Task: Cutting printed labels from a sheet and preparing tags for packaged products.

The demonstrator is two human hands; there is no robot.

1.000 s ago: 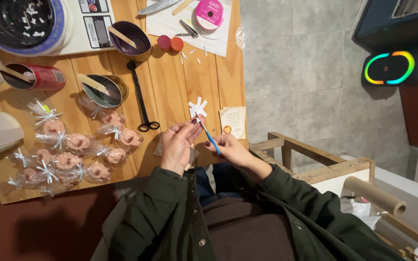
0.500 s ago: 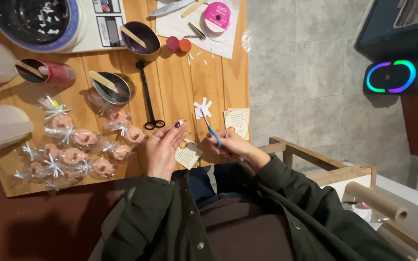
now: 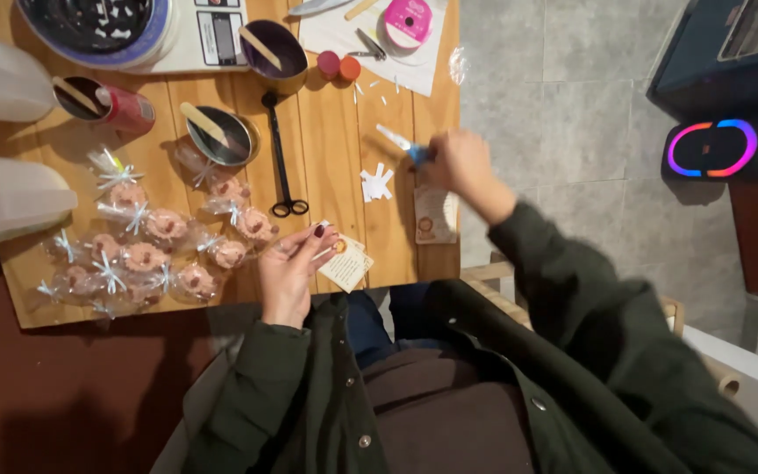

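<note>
My right hand [image 3: 460,165] is raised over the right part of the wooden table [image 3: 335,132] and holds blue-handled scissors [image 3: 401,145], blades pointing left. A white ribbon bow [image 3: 377,183] lies on the wood just left of it. My left hand [image 3: 291,263] rests near the table's front edge, fingers curled, thumb and forefinger pinched on something thin and white. Beside it lies a small white paper tag [image 3: 346,262] with a round gold mark. Several clear bags of pink treats [image 3: 155,250] tied with white bows sit to the left.
Long black scissors [image 3: 279,158] lie mid-table. Two metal bowls [image 3: 219,133] with wooden sticks, a red cup [image 3: 111,101], a pink ribbon spool [image 3: 407,22], a white appliance [image 3: 98,26] and another tag [image 3: 436,217] are there. A speaker with a coloured light ring [image 3: 712,147] stands on the tiled floor.
My right hand has lifted away up and to the right with the blue scissors. The white bow now lies on the table. My left hand has drawn back toward the front edge.
</note>
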